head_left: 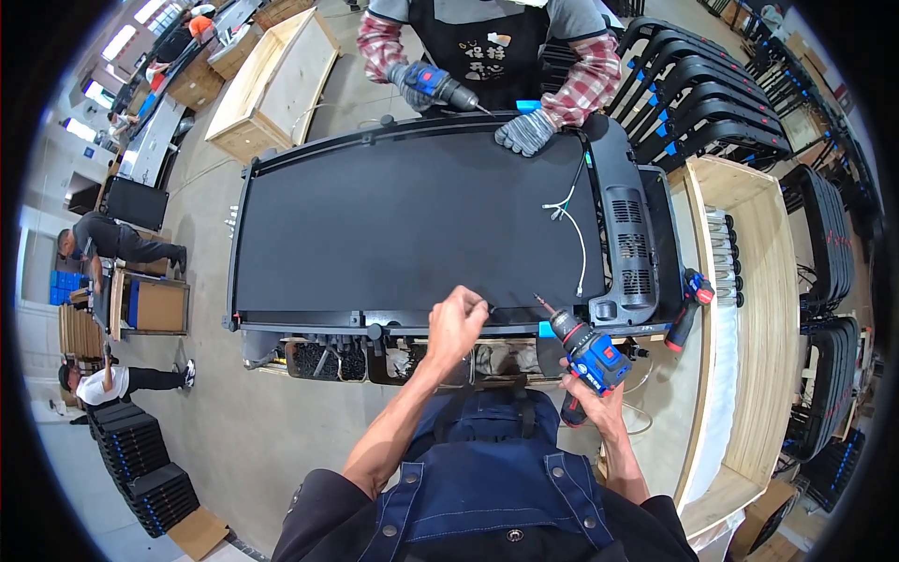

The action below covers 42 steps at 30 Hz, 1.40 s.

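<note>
A treadmill deck with a black belt lies across the bench in front of me. My left hand is over its near edge, thumb and fingers pinched together; a tiny dark thing shows at the fingertips, too small to name. My right hand grips a blue and black cordless drill, its bit pointing up and left toward the belt's near right corner. White cable ends lie on the belt at the right. Beyond them is the black motor cover with vent slots.
Across the deck, a co-worker's gloved hand rests on it; the other holds a drill. A red and black power tool stands right of the motor cover. Below the near edge are bins of dark fasteners. A wooden crate stands right.
</note>
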{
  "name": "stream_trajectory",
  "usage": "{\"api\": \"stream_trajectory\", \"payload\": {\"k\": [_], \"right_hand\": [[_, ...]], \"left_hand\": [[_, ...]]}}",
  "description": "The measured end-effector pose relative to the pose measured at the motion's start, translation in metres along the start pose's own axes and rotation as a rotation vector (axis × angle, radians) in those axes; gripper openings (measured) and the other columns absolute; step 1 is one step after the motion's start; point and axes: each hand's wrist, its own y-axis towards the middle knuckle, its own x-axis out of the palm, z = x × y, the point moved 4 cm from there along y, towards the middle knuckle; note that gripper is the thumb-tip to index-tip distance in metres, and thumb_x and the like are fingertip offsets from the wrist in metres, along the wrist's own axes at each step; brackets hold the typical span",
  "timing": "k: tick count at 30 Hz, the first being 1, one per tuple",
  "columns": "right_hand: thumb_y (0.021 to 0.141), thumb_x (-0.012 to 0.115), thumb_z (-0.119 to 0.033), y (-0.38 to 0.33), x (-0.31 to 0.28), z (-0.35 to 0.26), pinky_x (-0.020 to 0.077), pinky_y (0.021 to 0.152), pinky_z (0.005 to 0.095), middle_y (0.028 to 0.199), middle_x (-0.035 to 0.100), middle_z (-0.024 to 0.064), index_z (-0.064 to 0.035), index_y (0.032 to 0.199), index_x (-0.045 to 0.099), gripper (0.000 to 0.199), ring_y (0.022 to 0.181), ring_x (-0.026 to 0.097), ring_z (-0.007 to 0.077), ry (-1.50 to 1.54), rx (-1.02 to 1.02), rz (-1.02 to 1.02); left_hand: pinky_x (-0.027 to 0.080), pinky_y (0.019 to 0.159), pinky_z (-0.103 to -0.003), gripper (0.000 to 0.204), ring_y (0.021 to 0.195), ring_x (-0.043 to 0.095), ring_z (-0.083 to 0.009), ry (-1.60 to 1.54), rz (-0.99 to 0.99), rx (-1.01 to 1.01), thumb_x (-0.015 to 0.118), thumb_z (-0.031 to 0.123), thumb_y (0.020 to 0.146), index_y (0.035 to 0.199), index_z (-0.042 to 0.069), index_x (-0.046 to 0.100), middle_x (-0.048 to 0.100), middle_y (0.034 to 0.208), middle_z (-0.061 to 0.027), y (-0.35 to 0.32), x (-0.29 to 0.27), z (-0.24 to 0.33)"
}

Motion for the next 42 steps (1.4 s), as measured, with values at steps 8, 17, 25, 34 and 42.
{"api": "stream_trajectory", "payload": {"k": [8, 17, 25, 34, 42], "right_hand": [[0.083, 0.072, 0.0, -0.014, -0.014, 0.003, 0.0607, 0.072, 0.0349, 0.106, 0.072, 0.0143, 0.0004, 0.125, 0.058, 0.044, 0.081, 0.071, 0.0193, 0.086, 0.065, 0.061], [0.082, 0.073, 0.0, -0.007, -0.036, 0.0, 0.0599, 0.073, 0.0345, 0.11, 0.073, 0.0149, -0.0002, 0.124, 0.06, 0.044, 0.082, 0.072, 0.0188, 0.001, 0.064, -0.048], [0.073, 0.077, -0.015, 0.024, -0.031, -0.057, 0.0531, 0.073, 0.0347, 0.083, 0.07, 0.0102, 0.0012, 0.094, 0.067, 0.028, 0.073, 0.065, 0.0189, -0.607, -0.031, -0.167], [0.071, 0.074, -0.018, 0.075, -0.008, -0.094, 0.0528, 0.067, 0.0437, 0.074, 0.066, 0.0239, 0.005, 0.083, 0.064, 0.028, 0.071, 0.066, 0.0424, -1.028, 0.079, -0.365], [0.07, 0.075, -0.019, 0.098, -0.002, -0.088, 0.0531, 0.068, 0.0451, 0.075, 0.067, 0.0245, 0.0061, 0.082, 0.066, 0.029, 0.071, 0.067, 0.0415, -1.116, 0.117, -0.459]], "left_hand": [[0.052, 0.071, -0.049, 0.017, 0.077, 0.068, -0.0378, 0.373, -0.01, 0.128, 0.07, 0.016, 0.084, 0.083, 0.001, 0.062, 0.069, 0.077, -0.0175, -0.005, 0.029, 0.01], [0.048, 0.072, -0.035, 0.014, 0.081, 0.057, -0.0229, 0.648, -0.041, 0.935, 0.07, 0.01, 0.077, 0.084, 0.007, 0.059, 0.053, 0.081, -0.0053, 0.007, 0.044, 0.036], [0.047, 0.078, -0.036, 0.02, 0.088, 0.056, -0.0233, 0.453, -0.148, 1.011, 0.076, 0.014, 0.078, 0.095, 0.009, 0.066, 0.054, 0.09, -0.0041, 0.036, 0.054, 0.024], [0.046, 0.08, -0.038, 0.019, 0.09, 0.054, -0.0237, 0.469, -0.131, 0.93, 0.076, 0.012, 0.077, 0.092, 0.009, 0.066, 0.054, 0.091, -0.0042, 0.041, 0.056, 0.015], [0.046, 0.079, -0.038, 0.01, 0.088, 0.054, -0.0236, 0.439, -0.121, 0.92, 0.071, 0.01, 0.08, 0.089, 0.009, 0.065, 0.053, 0.089, -0.0046, 0.043, 0.054, 0.014]]}}
